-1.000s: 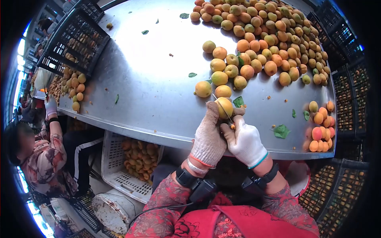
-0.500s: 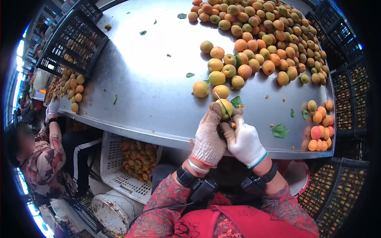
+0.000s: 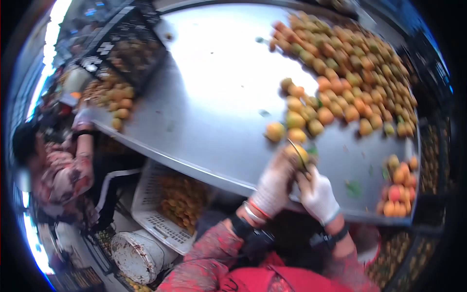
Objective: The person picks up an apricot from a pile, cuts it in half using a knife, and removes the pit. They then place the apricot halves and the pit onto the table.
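My left hand (image 3: 276,182), in a white glove with brown-stained fingers, is closed on a yellow fruit (image 3: 296,155) above the metal table's near edge. Right beside it is my right hand (image 3: 317,193), also gloved, its fingers pinched at the fruit's lower side. A thin curved tool (image 3: 293,145) crosses the fruit's face, and its lower end runs to my right fingers. Loose yellow and orange fruits (image 3: 295,120) lie just beyond my hands. The picture is blurred, so fine detail at the fingertips is lost.
A large fruit pile (image 3: 350,63) covers the metal table's (image 3: 204,141) far right, with a smaller orange group (image 3: 400,187) at the right edge. A black crate (image 3: 131,48) stands at the left. Below are a white basket (image 3: 146,194) and a bucket (image 3: 134,255). A co-worker (image 3: 63,175) sits at left.
The view has turned, so the table and fruits appear shifted right and down. My hands still hold the same fruit together, with the thin tool across it.
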`<action>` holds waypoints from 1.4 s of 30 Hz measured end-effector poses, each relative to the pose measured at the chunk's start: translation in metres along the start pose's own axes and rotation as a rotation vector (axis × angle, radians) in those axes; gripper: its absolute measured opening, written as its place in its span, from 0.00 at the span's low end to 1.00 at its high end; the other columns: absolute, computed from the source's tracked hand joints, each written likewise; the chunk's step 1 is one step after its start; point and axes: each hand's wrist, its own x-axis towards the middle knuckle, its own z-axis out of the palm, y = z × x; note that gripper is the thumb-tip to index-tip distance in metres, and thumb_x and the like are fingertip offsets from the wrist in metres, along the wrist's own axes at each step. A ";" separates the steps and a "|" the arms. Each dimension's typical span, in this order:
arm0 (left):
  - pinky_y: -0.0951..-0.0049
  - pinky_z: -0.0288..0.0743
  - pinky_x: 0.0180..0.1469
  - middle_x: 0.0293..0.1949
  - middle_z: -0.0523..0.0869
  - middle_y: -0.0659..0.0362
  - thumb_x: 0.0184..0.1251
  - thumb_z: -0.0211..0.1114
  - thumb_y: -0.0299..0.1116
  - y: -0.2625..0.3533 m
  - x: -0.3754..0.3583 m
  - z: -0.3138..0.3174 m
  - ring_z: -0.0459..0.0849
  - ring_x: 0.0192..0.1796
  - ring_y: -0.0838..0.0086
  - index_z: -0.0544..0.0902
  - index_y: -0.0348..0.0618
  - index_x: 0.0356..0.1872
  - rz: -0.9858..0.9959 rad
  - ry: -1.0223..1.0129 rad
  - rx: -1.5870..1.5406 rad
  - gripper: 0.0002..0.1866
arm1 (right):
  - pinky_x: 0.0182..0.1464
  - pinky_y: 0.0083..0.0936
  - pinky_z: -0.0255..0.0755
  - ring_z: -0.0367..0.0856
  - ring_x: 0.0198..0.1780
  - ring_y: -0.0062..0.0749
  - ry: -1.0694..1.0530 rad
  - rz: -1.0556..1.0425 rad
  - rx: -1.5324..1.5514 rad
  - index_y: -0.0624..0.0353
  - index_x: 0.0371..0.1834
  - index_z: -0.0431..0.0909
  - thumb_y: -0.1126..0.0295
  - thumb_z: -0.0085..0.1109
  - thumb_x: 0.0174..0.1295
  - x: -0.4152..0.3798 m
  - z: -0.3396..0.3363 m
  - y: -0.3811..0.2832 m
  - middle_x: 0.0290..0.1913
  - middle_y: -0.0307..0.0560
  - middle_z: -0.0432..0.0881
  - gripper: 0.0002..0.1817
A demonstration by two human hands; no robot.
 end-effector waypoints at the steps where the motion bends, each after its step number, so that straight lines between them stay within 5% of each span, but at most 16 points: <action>1: 0.70 0.75 0.60 0.52 0.83 0.54 0.79 0.52 0.43 -0.005 0.001 -0.006 0.81 0.55 0.70 0.69 0.42 0.66 0.037 0.009 0.017 0.22 | 0.30 0.49 0.74 0.82 0.34 0.65 0.024 -0.139 -0.042 0.67 0.44 0.74 0.67 0.56 0.68 0.000 0.004 0.012 0.29 0.67 0.81 0.12; 2: 0.71 0.75 0.60 0.52 0.82 0.56 0.79 0.53 0.40 -0.013 0.003 -0.011 0.81 0.55 0.71 0.68 0.43 0.66 0.084 0.017 0.043 0.21 | 0.30 0.51 0.74 0.82 0.34 0.65 0.024 -0.223 -0.219 0.68 0.46 0.75 0.67 0.56 0.68 -0.001 0.009 0.027 0.30 0.67 0.82 0.13; 4: 0.73 0.75 0.60 0.54 0.81 0.56 0.76 0.55 0.33 -0.011 0.005 -0.012 0.80 0.57 0.73 0.67 0.42 0.68 0.138 0.019 0.029 0.22 | 0.29 0.43 0.75 0.83 0.30 0.63 -0.040 -0.007 0.022 0.69 0.51 0.75 0.70 0.53 0.69 0.004 0.005 0.012 0.26 0.64 0.81 0.14; 6: 0.73 0.74 0.61 0.56 0.79 0.56 0.74 0.56 0.27 0.005 0.006 -0.008 0.79 0.58 0.73 0.65 0.41 0.70 0.145 -0.077 0.042 0.25 | 0.23 0.32 0.60 0.69 0.20 0.25 0.029 -0.060 0.079 0.69 0.45 0.76 0.69 0.47 0.73 0.007 0.007 0.012 0.17 0.45 0.71 0.12; 13: 0.71 0.75 0.61 0.57 0.76 0.56 0.76 0.57 0.27 0.020 0.003 -0.013 0.82 0.57 0.69 0.65 0.44 0.71 0.100 -0.182 0.003 0.25 | 0.23 0.25 0.59 0.68 0.22 0.21 0.038 -0.026 0.150 0.71 0.47 0.74 0.71 0.47 0.72 0.005 0.009 0.000 0.20 0.40 0.72 0.13; 16: 0.72 0.74 0.62 0.58 0.77 0.56 0.72 0.59 0.24 0.022 0.006 -0.017 0.82 0.58 0.69 0.65 0.43 0.71 0.123 -0.166 0.040 0.27 | 0.23 0.26 0.60 0.68 0.22 0.21 0.084 -0.075 0.174 0.72 0.49 0.74 0.71 0.47 0.72 0.008 0.017 0.001 0.20 0.40 0.72 0.14; 18: 0.72 0.74 0.63 0.59 0.77 0.57 0.67 0.60 0.20 0.019 0.007 -0.020 0.80 0.59 0.72 0.67 0.43 0.70 0.128 -0.149 0.125 0.30 | 0.30 0.35 0.71 0.85 0.28 0.46 -0.018 -0.030 0.162 0.70 0.52 0.75 0.73 0.50 0.69 0.009 0.008 -0.002 0.25 0.61 0.81 0.14; 21: 0.69 0.72 0.65 0.63 0.75 0.55 0.62 0.57 0.16 0.024 0.003 -0.013 0.78 0.62 0.68 0.67 0.40 0.69 0.143 -0.115 0.233 0.31 | 0.30 0.38 0.73 0.83 0.31 0.60 -0.041 -0.040 0.118 0.67 0.47 0.75 0.73 0.52 0.69 0.008 0.002 -0.011 0.26 0.64 0.80 0.09; 24: 0.61 0.71 0.69 0.66 0.72 0.50 0.69 0.58 0.21 0.025 0.001 -0.005 0.75 0.67 0.55 0.61 0.37 0.72 0.135 -0.088 0.195 0.30 | 0.33 0.36 0.76 0.85 0.35 0.59 -0.019 -0.022 0.183 0.65 0.48 0.74 0.71 0.58 0.68 0.007 -0.001 -0.014 0.29 0.62 0.82 0.11; 32: 0.67 0.71 0.67 0.60 0.77 0.51 0.72 0.61 0.27 0.019 0.003 -0.006 0.78 0.61 0.68 0.66 0.36 0.69 -0.040 -0.068 -0.014 0.26 | 0.29 0.41 0.75 0.83 0.29 0.58 0.079 -0.151 -0.068 0.65 0.39 0.73 0.70 0.61 0.64 0.005 0.003 -0.005 0.26 0.60 0.81 0.09; 42: 0.64 0.78 0.61 0.58 0.78 0.50 0.64 0.61 0.19 0.028 -0.004 0.000 0.82 0.58 0.61 0.69 0.33 0.66 0.144 -0.014 0.320 0.28 | 0.31 0.42 0.76 0.83 0.33 0.60 0.009 -0.089 0.051 0.64 0.42 0.73 0.71 0.60 0.64 0.003 0.004 -0.010 0.26 0.62 0.81 0.09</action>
